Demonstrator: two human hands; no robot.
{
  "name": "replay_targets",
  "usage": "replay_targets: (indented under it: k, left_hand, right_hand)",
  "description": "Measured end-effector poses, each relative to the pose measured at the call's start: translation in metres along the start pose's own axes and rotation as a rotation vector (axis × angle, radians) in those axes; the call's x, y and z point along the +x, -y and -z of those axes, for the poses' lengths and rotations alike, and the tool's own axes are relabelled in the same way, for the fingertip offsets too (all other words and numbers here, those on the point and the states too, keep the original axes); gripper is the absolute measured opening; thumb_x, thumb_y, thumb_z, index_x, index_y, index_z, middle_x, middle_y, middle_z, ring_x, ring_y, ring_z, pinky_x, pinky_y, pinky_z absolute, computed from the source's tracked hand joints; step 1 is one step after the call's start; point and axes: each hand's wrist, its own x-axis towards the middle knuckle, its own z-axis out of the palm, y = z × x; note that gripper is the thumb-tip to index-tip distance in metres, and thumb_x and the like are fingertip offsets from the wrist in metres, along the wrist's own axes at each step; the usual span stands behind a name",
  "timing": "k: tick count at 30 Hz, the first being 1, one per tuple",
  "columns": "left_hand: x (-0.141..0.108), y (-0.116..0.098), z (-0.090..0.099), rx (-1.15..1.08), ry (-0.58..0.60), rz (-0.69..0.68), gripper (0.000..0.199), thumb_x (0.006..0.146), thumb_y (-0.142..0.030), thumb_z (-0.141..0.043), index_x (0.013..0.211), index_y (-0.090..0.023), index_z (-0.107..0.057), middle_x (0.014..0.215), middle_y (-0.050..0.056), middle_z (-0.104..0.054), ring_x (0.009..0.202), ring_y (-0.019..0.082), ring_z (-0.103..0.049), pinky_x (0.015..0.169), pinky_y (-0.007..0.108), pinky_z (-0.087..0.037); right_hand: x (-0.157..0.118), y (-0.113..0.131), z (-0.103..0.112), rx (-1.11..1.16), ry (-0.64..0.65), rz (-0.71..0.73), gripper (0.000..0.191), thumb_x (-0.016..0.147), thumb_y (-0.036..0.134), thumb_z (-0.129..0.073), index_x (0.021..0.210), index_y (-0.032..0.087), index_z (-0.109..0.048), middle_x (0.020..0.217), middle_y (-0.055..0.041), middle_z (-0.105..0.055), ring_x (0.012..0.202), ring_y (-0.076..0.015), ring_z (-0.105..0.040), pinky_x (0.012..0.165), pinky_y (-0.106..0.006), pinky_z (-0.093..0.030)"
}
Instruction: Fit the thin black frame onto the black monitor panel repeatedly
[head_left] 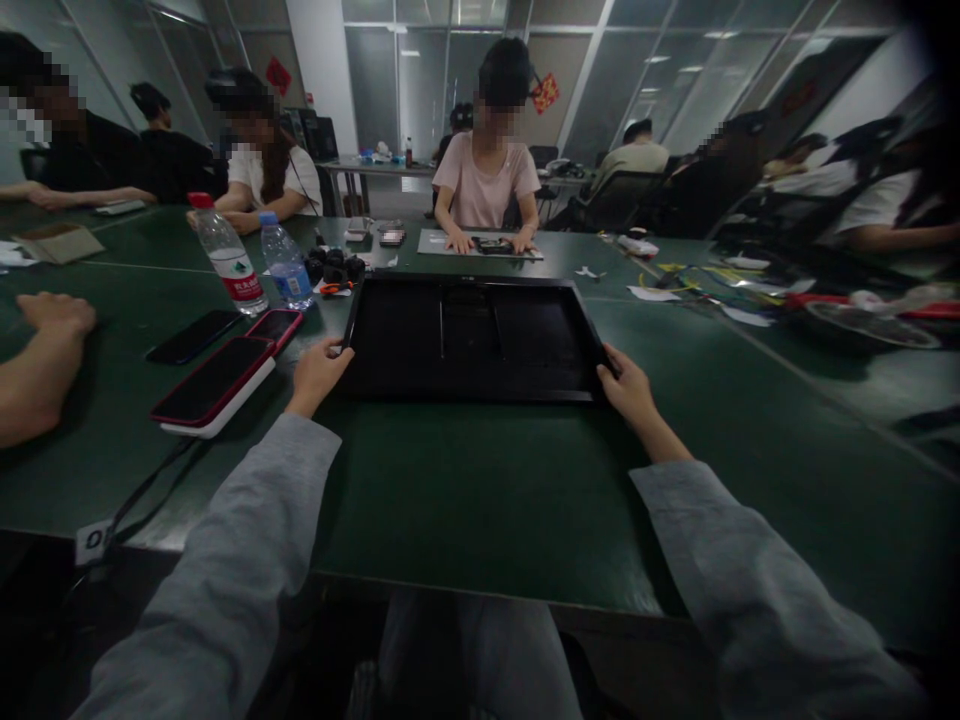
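Note:
A wide black rectangular plastic housing (472, 378), shallow like a tray with a raised rim, is on the green table (480, 500) in front of me. Two upright ridges and a darker recess show on its inner face. My left hand (319, 372) grips its left edge, thumb on the rim. At the right edge my right hand (628, 385) is closed around the rim in the same way. The fingers beneath the housing are hidden on both sides.
Left of the housing stand a red-capped bottle (236, 265) and a blue-capped bottle (285, 262). Near them lie a red-cased phone (217, 380) and a dark phone (195, 337). Another person's arm (37, 370) rests at far left. Cables (697, 280) lie right; a person (487, 180) sits opposite.

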Motion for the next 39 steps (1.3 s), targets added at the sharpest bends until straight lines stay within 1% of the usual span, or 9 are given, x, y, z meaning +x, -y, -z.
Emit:
replay_targets:
  k: [6, 11, 13, 20, 25, 28, 32, 36, 39]
  left_hand:
    - [-0.008, 0.0, 0.009, 0.113, -0.036, 0.075, 0.049, 0.093, -0.051, -0.065, 0.13, -0.021, -0.075, 0.119, 0.014, -0.08, 0.12, 0.038, -0.07, 0.102, 0.049, -0.052]
    - [-0.017, -0.009, -0.001, 0.174, -0.247, -0.149, 0.054, 0.098, -0.045, -0.057, 0.144, -0.017, -0.065, 0.139, 0.02, -0.07, 0.136, 0.041, -0.057, 0.115, 0.06, -0.04]
    - [-0.022, -0.014, -0.005, 0.19, -0.273, -0.234, 0.057, 0.101, -0.046, -0.053, 0.149, -0.016, -0.061, 0.149, 0.022, -0.062, 0.143, 0.043, -0.049, 0.118, 0.065, -0.034]
    - [-0.027, -0.016, -0.017, 0.24, -0.094, -0.423, 0.058, 0.105, -0.04, -0.044, 0.154, -0.014, -0.056, 0.16, 0.021, -0.053, 0.151, 0.042, -0.041, 0.124, 0.064, -0.031]
    - [-0.015, -0.004, -0.028, 0.239, -0.027, -0.453, 0.082, 0.101, -0.053, -0.052, 0.166, -0.006, -0.035, 0.177, 0.027, -0.019, 0.165, 0.047, -0.014, 0.129, 0.066, -0.021]
    - [-0.009, 0.003, -0.031, 0.165, 0.004, -0.448, 0.095, 0.099, -0.062, -0.053, 0.168, -0.003, -0.027, 0.179, 0.03, -0.01, 0.166, 0.047, -0.008, 0.131, 0.065, -0.019]
    - [-0.001, 0.01, -0.03, -0.002, 0.018, -0.38, 0.095, 0.098, -0.06, -0.058, 0.167, -0.003, -0.028, 0.178, 0.03, -0.015, 0.166, 0.042, -0.013, 0.133, 0.06, -0.018]
    - [0.005, 0.015, -0.023, -0.336, -0.02, -0.179, 0.072, 0.099, -0.047, -0.062, 0.161, -0.013, -0.047, 0.169, 0.023, -0.044, 0.159, 0.035, -0.039, 0.131, 0.053, -0.029]
    - [0.004, 0.011, -0.017, -0.535, -0.054, -0.048, 0.059, 0.095, -0.041, -0.07, 0.149, -0.018, -0.061, 0.151, 0.019, -0.064, 0.145, 0.033, -0.057, 0.125, 0.051, -0.042]
  right_hand:
    - [-0.006, 0.025, -0.004, -0.048, -0.011, -0.019, 0.061, 0.09, 0.03, -0.055, 0.15, 0.015, -0.062, 0.147, -0.0154, -0.066, 0.14, -0.0329, -0.06, 0.123, -0.058, -0.043]
    - [-0.011, 0.054, -0.003, -0.186, -0.159, 0.082, 0.06, 0.094, 0.029, -0.05, 0.151, 0.012, -0.057, 0.152, -0.0209, -0.058, 0.147, -0.0347, -0.051, 0.124, -0.061, -0.039]
    - [-0.015, 0.067, -0.005, -0.233, -0.191, 0.139, 0.062, 0.096, 0.031, -0.049, 0.155, 0.014, -0.053, 0.158, -0.0211, -0.052, 0.151, -0.0356, -0.045, 0.124, -0.064, -0.037]
    - [-0.034, 0.096, -0.024, -0.397, -0.024, 0.233, 0.068, 0.104, 0.045, -0.046, 0.166, 0.019, -0.037, 0.168, -0.022, -0.035, 0.155, -0.0399, -0.035, 0.121, -0.068, -0.036]
    - [-0.032, 0.093, -0.028, -0.439, 0.069, 0.246, 0.06, 0.105, 0.039, -0.041, 0.163, 0.024, -0.043, 0.167, -0.0176, -0.038, 0.152, -0.0376, -0.04, 0.12, -0.066, -0.038]
    - [-0.032, 0.094, -0.026, -0.427, 0.095, 0.244, 0.06, 0.104, 0.039, -0.042, 0.162, 0.021, -0.046, 0.166, -0.0191, -0.039, 0.15, -0.038, -0.043, 0.119, -0.065, -0.04]
    - [-0.033, 0.098, -0.022, -0.365, 0.018, 0.247, 0.061, 0.101, 0.038, -0.046, 0.159, 0.018, -0.048, 0.161, -0.0212, -0.044, 0.147, -0.038, -0.045, 0.117, -0.063, -0.043]
    - [-0.027, 0.083, -0.014, -0.28, -0.16, 0.134, 0.063, 0.096, 0.032, -0.046, 0.156, 0.015, -0.05, 0.149, -0.0228, -0.056, 0.138, -0.0372, -0.052, 0.114, -0.066, -0.044]
    - [-0.016, 0.061, -0.007, -0.14, -0.162, -0.007, 0.068, 0.09, 0.036, -0.052, 0.153, 0.011, -0.053, 0.132, -0.0231, -0.065, 0.12, -0.0352, -0.063, 0.11, -0.063, -0.049]
